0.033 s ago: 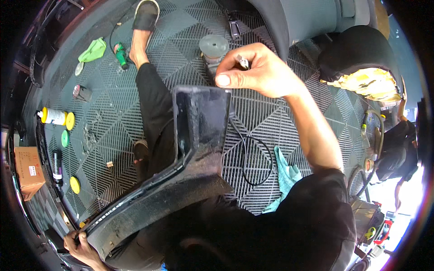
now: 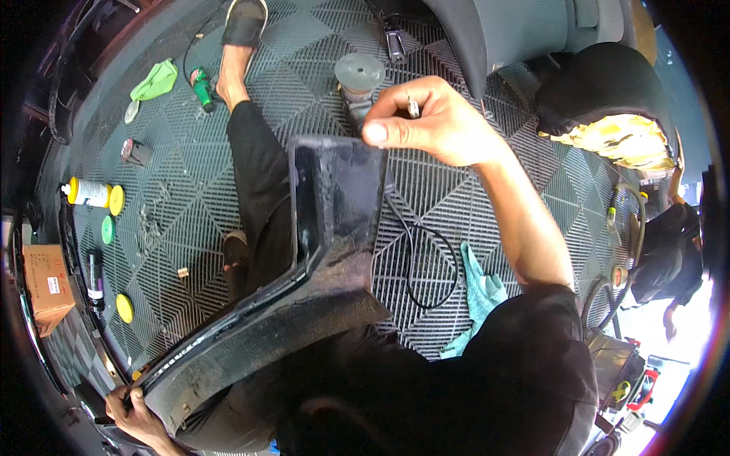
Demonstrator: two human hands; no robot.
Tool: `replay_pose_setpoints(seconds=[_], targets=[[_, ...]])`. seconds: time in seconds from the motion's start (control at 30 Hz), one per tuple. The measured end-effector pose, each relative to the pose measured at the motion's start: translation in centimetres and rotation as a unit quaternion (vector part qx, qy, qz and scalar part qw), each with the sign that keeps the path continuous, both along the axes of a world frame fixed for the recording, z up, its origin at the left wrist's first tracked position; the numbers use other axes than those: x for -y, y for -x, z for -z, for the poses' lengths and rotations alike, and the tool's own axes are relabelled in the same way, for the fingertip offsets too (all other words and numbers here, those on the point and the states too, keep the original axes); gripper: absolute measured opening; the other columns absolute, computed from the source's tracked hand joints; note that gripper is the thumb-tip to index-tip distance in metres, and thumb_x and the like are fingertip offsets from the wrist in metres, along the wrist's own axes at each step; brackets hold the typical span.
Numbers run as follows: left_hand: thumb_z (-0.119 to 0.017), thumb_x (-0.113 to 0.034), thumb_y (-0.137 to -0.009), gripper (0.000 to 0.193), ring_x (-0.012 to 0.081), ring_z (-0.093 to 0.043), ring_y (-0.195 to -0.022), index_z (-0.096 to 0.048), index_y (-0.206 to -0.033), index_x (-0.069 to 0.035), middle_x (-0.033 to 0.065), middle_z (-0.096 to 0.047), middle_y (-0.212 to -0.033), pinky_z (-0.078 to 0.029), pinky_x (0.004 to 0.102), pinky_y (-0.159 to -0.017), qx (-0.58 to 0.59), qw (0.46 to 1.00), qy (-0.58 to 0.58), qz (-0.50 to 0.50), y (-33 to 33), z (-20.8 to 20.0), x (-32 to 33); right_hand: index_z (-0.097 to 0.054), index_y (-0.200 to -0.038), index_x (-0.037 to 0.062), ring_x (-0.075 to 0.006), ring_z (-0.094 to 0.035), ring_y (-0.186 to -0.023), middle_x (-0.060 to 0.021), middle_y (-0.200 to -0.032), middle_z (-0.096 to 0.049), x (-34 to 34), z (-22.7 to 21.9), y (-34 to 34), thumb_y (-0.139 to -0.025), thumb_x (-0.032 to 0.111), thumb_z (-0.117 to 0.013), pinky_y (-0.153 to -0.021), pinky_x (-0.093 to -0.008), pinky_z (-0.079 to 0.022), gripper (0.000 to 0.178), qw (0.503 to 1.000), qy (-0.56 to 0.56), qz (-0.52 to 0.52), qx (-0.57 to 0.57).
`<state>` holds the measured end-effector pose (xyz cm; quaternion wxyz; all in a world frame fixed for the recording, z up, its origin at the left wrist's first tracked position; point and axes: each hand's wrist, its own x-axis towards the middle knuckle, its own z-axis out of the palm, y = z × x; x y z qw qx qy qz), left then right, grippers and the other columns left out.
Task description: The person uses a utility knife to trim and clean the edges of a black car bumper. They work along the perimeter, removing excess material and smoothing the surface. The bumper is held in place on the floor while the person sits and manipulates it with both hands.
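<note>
A long black plastic car trim panel [image 2: 258, 327] lies across my lap, its inner side dusty. It runs from the lower left up to a broad, squared end in the middle. My left hand [image 2: 137, 419] is closed around its lower left end, thumb on top. At the upper right corner of the broad end, my right hand [image 2: 430, 121] pinches the edge between thumb and fingers. A small shiny thing [image 2: 413, 109] shows at the curled fingers of that hand; I cannot tell what it is.
Behind the right hand stands a polisher [image 2: 359, 80] with a grey round pad. A teal cloth [image 2: 479, 296] and black cable [image 2: 414, 300] lie on the grated floor. Leftward are bottles, round pads, a green cloth [image 2: 154, 81] and a cardboard box [image 2: 47, 285]. Another person [image 2: 669, 247] is at far right.
</note>
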<state>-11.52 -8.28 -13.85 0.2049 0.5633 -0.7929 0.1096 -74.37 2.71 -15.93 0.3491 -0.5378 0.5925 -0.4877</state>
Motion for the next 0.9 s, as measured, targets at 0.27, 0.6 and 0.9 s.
replay_pose_setpoints(seconds=[0.27, 0.6, 0.9], targets=[[-0.072, -0.056, -0.087, 0.057, 0.0248, -0.052, -0.091, -0.062, -0.086, 0.000, 0.0071, -0.062, -0.084, -0.041, 0.0396, -0.087, -0.001, 1.000, -0.002, -0.008, -0.4, 0.2, 0.4, -0.073, -0.111, -0.0043, -0.0093, -0.064, -0.086, -0.0049, -0.096, -0.074, -2.4, 4.9, -5.7, -0.093, 0.025, -0.076, -0.081, -0.0240, -0.052, 0.034, 0.953, 0.055, 0.190, 0.228], [-0.073, -0.052, -0.089, 0.052, 0.0248, -0.054, -0.090, -0.068, -0.091, 0.000, 0.0076, -0.065, -0.085, -0.043, 0.0388, -0.086, -0.006, 0.999, -0.048, -0.017, -0.7, 0.2, 2.3, -0.072, -0.112, -0.0074, -0.0075, -0.062, -0.085, -0.0036, -0.095, -0.073, -5.3, 11.0, -10.5, -0.092, 0.022, -0.078, -0.081, -0.0220, -0.050, 0.036, 0.931, 0.061, 0.249, 0.258], [-0.077, -0.038, -0.089, 0.043, 0.0258, -0.053, -0.079, -0.066, -0.086, 0.003, 0.0120, -0.065, -0.079, -0.043, 0.0394, -0.081, -0.033, 0.995, -0.089, -0.006, 1.7, 1.4, 4.4, -0.074, -0.106, -0.0040, -0.0068, -0.059, -0.078, -0.0009, -0.087, -0.070, -9.7, 14.7, -13.6, -0.092, 0.026, -0.078, -0.072, -0.0233, -0.048, 0.033, 0.946, -0.062, 0.260, 0.180]])
